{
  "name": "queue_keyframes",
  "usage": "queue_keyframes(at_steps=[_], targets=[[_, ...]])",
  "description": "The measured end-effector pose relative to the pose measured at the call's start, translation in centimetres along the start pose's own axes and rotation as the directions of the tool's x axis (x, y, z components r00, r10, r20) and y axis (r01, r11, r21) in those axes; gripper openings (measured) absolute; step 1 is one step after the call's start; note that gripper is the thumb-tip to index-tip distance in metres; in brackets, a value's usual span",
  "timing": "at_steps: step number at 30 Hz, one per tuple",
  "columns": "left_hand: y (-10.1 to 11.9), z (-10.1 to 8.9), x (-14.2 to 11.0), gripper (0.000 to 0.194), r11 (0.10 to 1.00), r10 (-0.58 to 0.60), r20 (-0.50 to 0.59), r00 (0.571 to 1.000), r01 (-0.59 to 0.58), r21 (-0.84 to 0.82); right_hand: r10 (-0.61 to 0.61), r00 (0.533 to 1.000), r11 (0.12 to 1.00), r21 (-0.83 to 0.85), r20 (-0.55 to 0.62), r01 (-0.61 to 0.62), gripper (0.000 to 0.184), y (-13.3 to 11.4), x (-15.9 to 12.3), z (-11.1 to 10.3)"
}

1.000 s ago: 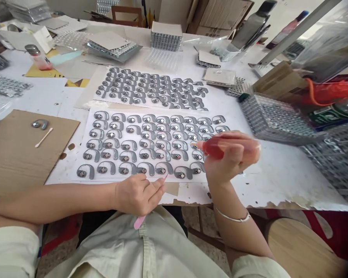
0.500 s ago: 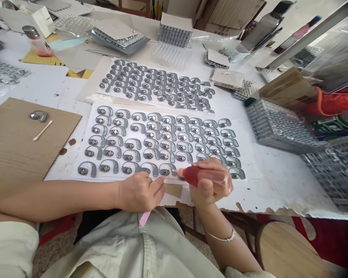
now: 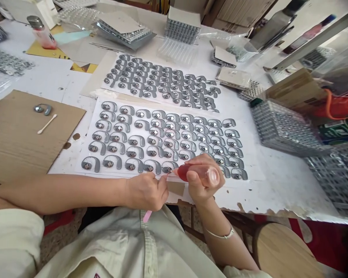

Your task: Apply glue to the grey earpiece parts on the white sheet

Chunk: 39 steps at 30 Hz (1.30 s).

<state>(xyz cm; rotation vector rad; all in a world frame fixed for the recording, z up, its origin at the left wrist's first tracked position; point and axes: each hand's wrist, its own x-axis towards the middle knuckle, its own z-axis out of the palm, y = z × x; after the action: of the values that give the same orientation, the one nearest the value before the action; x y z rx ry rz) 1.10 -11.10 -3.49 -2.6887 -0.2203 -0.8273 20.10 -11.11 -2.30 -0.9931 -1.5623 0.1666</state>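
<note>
My right hand [image 3: 201, 179] is closed around a small bottle of red liquid [image 3: 191, 172], its nozzle touching a grey ear-hook piece [image 3: 168, 167] in the front row of the near white sheet [image 3: 249, 170]. My left hand [image 3: 146, 191] rests at the table's front edge, pinching a thin pink stick [image 3: 147, 216] whose tip lies right beside that same piece. The sheet carries several rows of grey ear-hook pieces with shiny metal centres.
A second sheet of ear-hook pieces [image 3: 162, 83] lies behind. A brown cardboard [image 3: 20, 143] at left holds one loose piece [image 3: 42, 109] and a cotton swab [image 3: 46, 124]. Stacked grid trays [image 3: 281, 127] stand at right, another bottle [image 3: 42, 33] at far left, a wooden stool [image 3: 287, 251] below.
My right hand dropped from above the sheet's right side to the front row, bringing the bottle's nozzle down beside the pink stick. My left hand stayed almost still.
</note>
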Motion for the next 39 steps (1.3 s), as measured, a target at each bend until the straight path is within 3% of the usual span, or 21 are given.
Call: queue_keyframes(at_steps=[3, 7, 18, 39], targets=[[0.1, 0.2, -0.1, 0.014, 1.0, -0.007, -0.024, 1.0, 0.007, -0.01, -0.023, 0.999, 0.999, -0.029, 0.026, 0.024, 0.014, -0.1, 0.2, 0.1], [0.1, 0.1, -0.2, 0.014, 0.999, 0.01, 0.036, 0.999, -0.009, -0.035, -0.069, 0.996, 0.997, -0.015, 0.05, 0.069, 0.012, -0.2, 0.4, 0.3], [-0.2, -0.5, 0.0, 0.017, 0.999, 0.013, 0.059, 0.998, -0.011, -0.035, -0.068, 0.997, 0.997, -0.031, 0.038, 0.069, 0.011, -0.2, 0.3, 0.5], [-0.7, -0.8, 0.4, 0.018, 1.0, 0.007, -0.006, 1.0, -0.008, -0.026, -0.086, 0.996, 0.996, -0.029, 0.003, 0.086, 0.009, -0.2, 0.4, 0.7]])
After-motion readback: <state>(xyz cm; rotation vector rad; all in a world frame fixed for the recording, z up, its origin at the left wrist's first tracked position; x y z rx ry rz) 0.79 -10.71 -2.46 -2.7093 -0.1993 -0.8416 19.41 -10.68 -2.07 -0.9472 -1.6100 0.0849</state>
